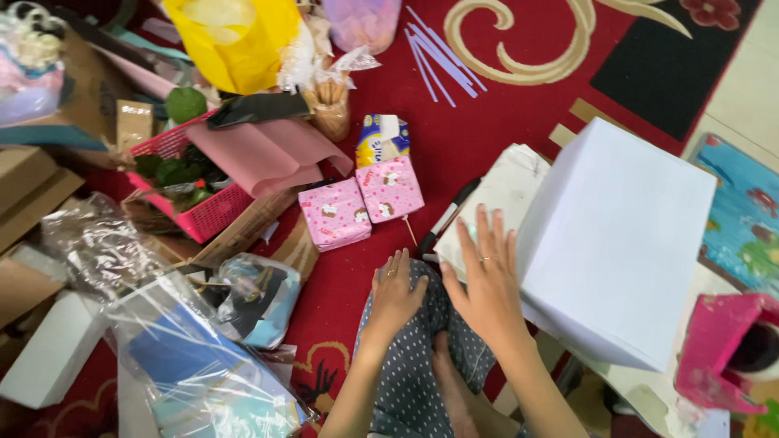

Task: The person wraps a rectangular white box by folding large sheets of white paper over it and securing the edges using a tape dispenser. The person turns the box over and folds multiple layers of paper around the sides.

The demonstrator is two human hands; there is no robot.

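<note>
My left hand [395, 294] rests flat on my knee, on grey dotted fabric [422, 357], fingers loosely together and holding nothing. My right hand [485, 280] lies open, fingers spread, on a white sheet of paper [507, 191] beside a large white box [621, 235]. The box stands tilted just to the right of that hand, its near left edge close to my fingers. A black marker [449, 215] lies on the red carpet just left of the paper. Two small pink wrapped boxes [359, 203] sit ahead of my left hand.
A pink basket [207, 212] with green leaves sits at left under pink paper [264, 154]. Clear plastic bags [195, 357] and cardboard crowd the lower left. A yellow bag [235, 40] and purple sticks [438, 53] lie at the top. A pink tape dispenser [726, 349] is at lower right.
</note>
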